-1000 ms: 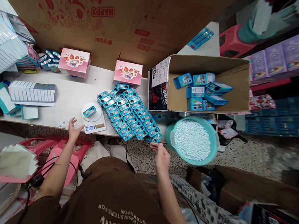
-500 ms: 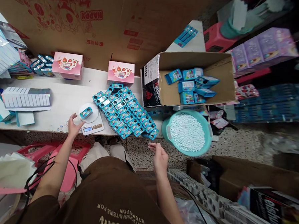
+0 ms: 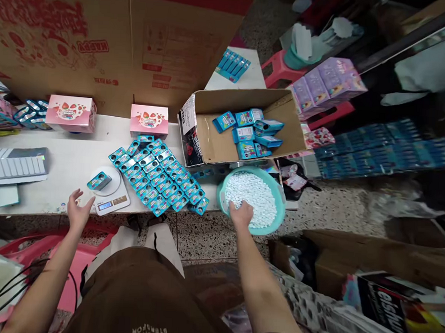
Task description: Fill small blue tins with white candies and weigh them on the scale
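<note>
My left hand point(image 3: 79, 208) hovers just in front of a small kitchen scale point(image 3: 112, 200), thumb and fingers apart and holding nothing. On the scale's round pan stands a small blue box point(image 3: 99, 181) with a rounded opening in its top. My right hand point(image 3: 241, 213) reaches over the near left rim of a turquoise basin point(image 3: 281, 209), its fingertips among the small white candy-like pellets point(image 3: 256, 195) that fill it. Those fingertips are hidden, so their grip does not show. Between the hands, many similar blue boxes point(image 3: 158, 175) stand in tight slanting rows.
An open carton point(image 3: 208, 148) behind the basin holds several blue boxes. Two pink strawberry boxes point(image 3: 71, 114) stand along the back of the white table point(image 3: 74, 149), before a tall cardboard wall point(image 3: 113, 46). A pink stool point(image 3: 79, 263) is at lower left.
My right hand has moved from beside the table's front edge into the basin of white pellets. The view has shifted right. My left hand remains spread near the scale.
</note>
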Demonstrator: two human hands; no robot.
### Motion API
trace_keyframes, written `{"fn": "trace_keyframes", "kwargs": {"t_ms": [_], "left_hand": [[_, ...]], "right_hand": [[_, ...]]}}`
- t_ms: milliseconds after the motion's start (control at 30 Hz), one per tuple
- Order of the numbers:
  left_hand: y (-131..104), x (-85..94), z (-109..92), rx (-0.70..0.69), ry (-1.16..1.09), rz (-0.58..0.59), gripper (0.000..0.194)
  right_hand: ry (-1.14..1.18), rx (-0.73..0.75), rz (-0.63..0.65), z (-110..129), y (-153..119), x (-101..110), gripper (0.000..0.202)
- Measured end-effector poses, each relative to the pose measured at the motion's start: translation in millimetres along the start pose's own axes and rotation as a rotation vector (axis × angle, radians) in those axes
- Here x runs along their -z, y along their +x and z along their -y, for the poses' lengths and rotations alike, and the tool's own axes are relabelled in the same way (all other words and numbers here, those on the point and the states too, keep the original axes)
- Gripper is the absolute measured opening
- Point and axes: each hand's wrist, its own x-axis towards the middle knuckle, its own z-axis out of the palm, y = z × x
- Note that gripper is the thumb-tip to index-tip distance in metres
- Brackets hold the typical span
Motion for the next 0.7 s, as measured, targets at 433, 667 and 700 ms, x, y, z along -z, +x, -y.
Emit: {"fn": "trace_keyframes", "kwargs": {"t_ms": [433, 667, 700], "left_hand": [[-81.9, -87.0, -118.7, -0.066, -0.022, 0.063, 0.041], [-104.2, -116.3, -124.2, -0.133, 0.105, 0.272, 0.03], [-108.2, -118.1, -122.9, -0.13, 0.11, 0.291, 0.03]], "right_hand": [[0.092, 0.167, -0.009, -43.5, 50.4, -2.0, 0.05], [0.648, -0.274, -0.158, -31.8, 74.0, 16.9, 0.044], [0.823, -0.382, -0.103, -30.2, 78.2, 21.6, 0.041]]}}
